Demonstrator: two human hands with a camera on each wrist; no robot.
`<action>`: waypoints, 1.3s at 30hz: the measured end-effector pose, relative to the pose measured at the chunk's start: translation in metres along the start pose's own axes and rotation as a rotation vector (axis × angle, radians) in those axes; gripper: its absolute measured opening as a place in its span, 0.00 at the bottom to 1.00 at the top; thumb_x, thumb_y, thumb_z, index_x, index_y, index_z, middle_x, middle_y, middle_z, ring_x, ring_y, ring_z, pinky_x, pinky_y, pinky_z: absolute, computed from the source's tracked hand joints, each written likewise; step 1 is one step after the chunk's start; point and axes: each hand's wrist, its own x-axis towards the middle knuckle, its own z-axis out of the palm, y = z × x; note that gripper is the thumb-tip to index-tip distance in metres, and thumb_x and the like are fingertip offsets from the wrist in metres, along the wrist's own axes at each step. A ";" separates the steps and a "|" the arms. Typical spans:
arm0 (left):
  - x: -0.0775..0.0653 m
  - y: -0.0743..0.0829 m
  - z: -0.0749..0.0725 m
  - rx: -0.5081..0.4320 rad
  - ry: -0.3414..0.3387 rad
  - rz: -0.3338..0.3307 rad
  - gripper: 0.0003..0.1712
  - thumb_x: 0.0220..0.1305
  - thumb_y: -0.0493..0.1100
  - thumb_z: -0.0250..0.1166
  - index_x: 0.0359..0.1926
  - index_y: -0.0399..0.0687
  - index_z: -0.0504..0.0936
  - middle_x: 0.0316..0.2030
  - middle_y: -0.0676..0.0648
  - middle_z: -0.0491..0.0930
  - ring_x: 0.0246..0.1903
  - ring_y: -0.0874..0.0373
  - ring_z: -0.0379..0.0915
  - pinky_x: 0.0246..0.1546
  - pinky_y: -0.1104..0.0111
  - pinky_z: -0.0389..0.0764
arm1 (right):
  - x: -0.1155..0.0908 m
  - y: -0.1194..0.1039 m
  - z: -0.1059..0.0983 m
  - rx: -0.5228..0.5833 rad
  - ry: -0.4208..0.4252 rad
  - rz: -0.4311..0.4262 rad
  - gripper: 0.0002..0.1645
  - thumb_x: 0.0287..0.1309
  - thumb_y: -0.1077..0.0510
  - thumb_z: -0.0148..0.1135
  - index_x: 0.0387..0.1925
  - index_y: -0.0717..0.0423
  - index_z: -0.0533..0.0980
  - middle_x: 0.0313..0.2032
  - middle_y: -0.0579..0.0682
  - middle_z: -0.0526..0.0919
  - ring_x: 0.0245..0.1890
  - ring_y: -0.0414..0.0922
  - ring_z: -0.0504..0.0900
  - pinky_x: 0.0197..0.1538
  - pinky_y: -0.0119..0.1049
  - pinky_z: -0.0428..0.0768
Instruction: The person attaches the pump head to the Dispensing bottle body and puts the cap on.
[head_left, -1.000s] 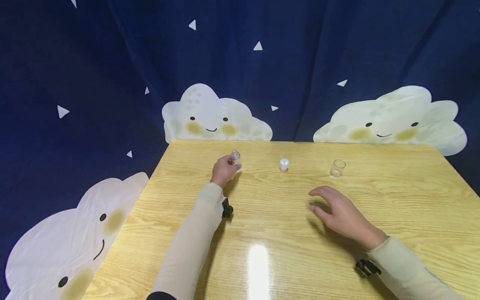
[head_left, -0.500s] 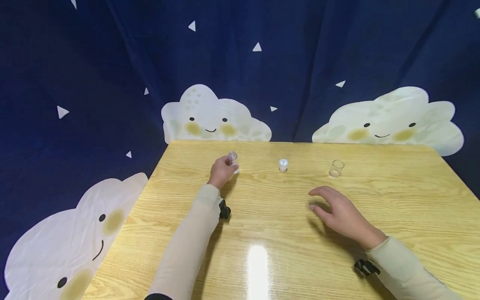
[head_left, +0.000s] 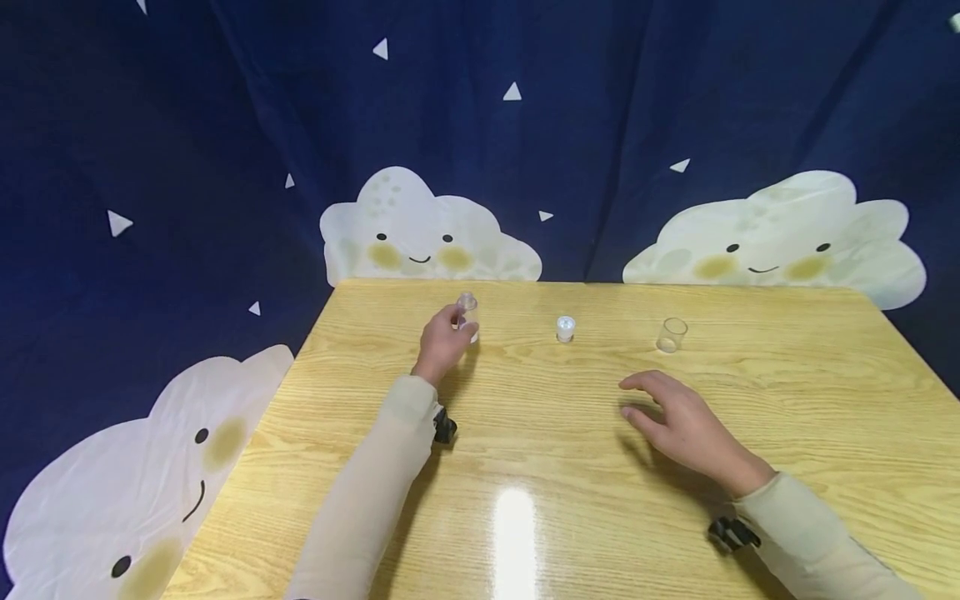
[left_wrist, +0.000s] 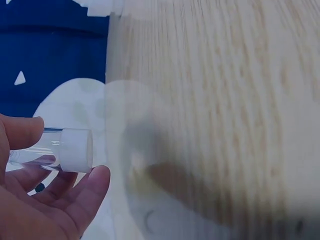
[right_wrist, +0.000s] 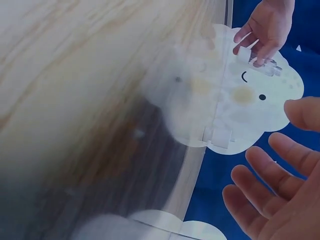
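Observation:
Between thumb and fingers, my left hand [head_left: 444,340] grips a small clear bottle [head_left: 468,310] near the table's back left. In the left wrist view the bottle [left_wrist: 52,150] has a white band at its lower end, close over the wood, and the fingers wrap its clear body. A small white piece with a clear top [head_left: 566,327] stands to the right of that hand. Further right is a clear open-ended cylinder [head_left: 672,336]. My right hand [head_left: 681,425] holds nothing, hovering in front of the cylinder with thumb and fingers apart and gently curved.
A light wood-grain table [head_left: 570,442] carries all of this, its back edge just behind the small pieces. Beyond it hangs a dark blue curtain [head_left: 577,133] printed with white clouds and triangles. A bright reflection lies on the table's front middle.
My left hand has shifted slightly left, and the bottle in it has tipped more upright. The right hand and the two pieces on the table stay in place.

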 end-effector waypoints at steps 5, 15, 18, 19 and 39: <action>-0.006 0.010 -0.001 0.000 0.001 0.056 0.25 0.72 0.49 0.58 0.66 0.46 0.72 0.57 0.42 0.75 0.42 0.52 0.73 0.40 0.63 0.75 | 0.004 0.002 0.001 -0.003 0.010 -0.003 0.17 0.60 0.59 0.67 0.51 0.55 0.79 0.49 0.51 0.84 0.52 0.52 0.83 0.52 0.51 0.79; -0.025 0.027 0.004 0.013 -0.048 0.149 0.28 0.70 0.48 0.61 0.68 0.50 0.71 0.58 0.44 0.78 0.48 0.51 0.78 0.37 0.67 0.79 | 0.000 0.004 0.004 0.002 -0.005 0.025 0.16 0.61 0.58 0.66 0.51 0.54 0.78 0.50 0.50 0.84 0.53 0.51 0.82 0.53 0.51 0.79; -0.028 0.029 0.006 0.025 -0.050 0.197 0.26 0.69 0.47 0.62 0.66 0.48 0.73 0.55 0.44 0.80 0.43 0.52 0.78 0.31 0.69 0.77 | 0.000 0.006 0.003 -0.007 0.009 0.017 0.16 0.61 0.59 0.67 0.51 0.54 0.79 0.49 0.50 0.84 0.52 0.52 0.83 0.51 0.51 0.80; -0.030 0.030 0.007 0.024 -0.051 0.210 0.26 0.69 0.47 0.62 0.66 0.48 0.73 0.54 0.44 0.80 0.42 0.52 0.77 0.30 0.70 0.77 | 0.000 0.006 0.003 -0.009 0.015 0.016 0.16 0.60 0.60 0.67 0.51 0.54 0.79 0.49 0.50 0.84 0.52 0.52 0.83 0.51 0.51 0.80; -0.043 0.033 0.013 0.179 -0.047 0.328 0.22 0.67 0.50 0.64 0.58 0.46 0.80 0.45 0.48 0.84 0.24 0.61 0.73 0.26 0.70 0.73 | -0.001 0.007 0.001 0.002 0.012 0.019 0.16 0.62 0.58 0.66 0.51 0.54 0.78 0.49 0.50 0.84 0.52 0.50 0.83 0.49 0.50 0.82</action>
